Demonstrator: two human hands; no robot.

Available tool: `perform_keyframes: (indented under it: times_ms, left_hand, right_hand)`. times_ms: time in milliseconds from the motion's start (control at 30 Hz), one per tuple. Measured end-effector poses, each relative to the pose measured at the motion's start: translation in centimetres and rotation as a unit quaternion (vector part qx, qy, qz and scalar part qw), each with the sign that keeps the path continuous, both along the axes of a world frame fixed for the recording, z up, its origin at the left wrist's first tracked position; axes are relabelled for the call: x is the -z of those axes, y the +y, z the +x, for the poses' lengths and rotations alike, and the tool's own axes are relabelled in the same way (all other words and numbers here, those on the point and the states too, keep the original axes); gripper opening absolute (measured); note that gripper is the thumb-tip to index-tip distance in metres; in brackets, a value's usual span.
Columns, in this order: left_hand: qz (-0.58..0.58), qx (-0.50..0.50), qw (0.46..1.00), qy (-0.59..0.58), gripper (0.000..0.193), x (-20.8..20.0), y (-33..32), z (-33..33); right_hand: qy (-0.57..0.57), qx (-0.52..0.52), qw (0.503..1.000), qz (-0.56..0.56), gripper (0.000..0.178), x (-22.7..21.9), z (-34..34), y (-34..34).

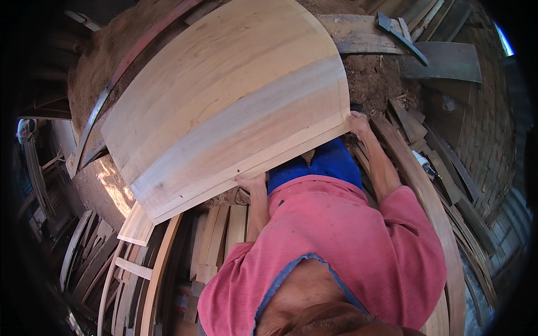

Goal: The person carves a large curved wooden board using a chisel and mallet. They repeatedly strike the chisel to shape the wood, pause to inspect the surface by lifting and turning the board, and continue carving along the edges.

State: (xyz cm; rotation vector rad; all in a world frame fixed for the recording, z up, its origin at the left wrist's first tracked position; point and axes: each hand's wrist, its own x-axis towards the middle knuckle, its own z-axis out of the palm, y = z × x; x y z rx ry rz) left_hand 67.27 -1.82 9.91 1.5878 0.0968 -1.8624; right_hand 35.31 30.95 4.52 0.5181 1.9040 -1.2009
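Note:
A large pale wooden panel (224,95), made of joined boards with a darker grey strip along it, stretches out in front of me. My right hand (358,123) is closed round its near right corner. Along the near edge, left of my waist, my left hand (252,182) grips the panel too. Its fingers are partly hidden beneath the board. The panel slants, its left end reaching over a light wooden piece (136,225).
Sawdust (375,84) covers the ground beyond the panel. A square-like tool (400,38) lies on a board at the far right. Long planks (420,185) run beside my right arm. Several wood strips (218,235) lie at the left, with a ladder-like frame (134,267).

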Motion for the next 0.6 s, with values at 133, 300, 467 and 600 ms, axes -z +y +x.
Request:
perform_keyframes:
  times_ms: [133,300,467,600]
  left_hand:
    - [-0.007,0.011,0.999,0.037,0.087,-0.8,0.0,-3.8]
    - [-0.076,0.038,0.993,0.080,0.087,3.6,-1.2,-6.4]
    - [-0.069,0.030,0.992,0.100,0.093,5.7,-2.0,-8.9]
    - [-0.087,0.034,0.990,0.103,0.088,4.9,-2.7,-9.1]
  right_hand:
    - [0.098,-0.005,0.995,-0.002,0.029,1.7,-2.7,-1.0]
    - [0.178,-0.052,0.982,0.020,0.031,2.2,-8.1,-4.7]
    - [0.239,-0.093,0.963,0.083,0.032,3.8,-10.9,-6.1]
    - [0.207,-0.119,0.969,0.059,0.034,2.5,-12.1,-7.6]
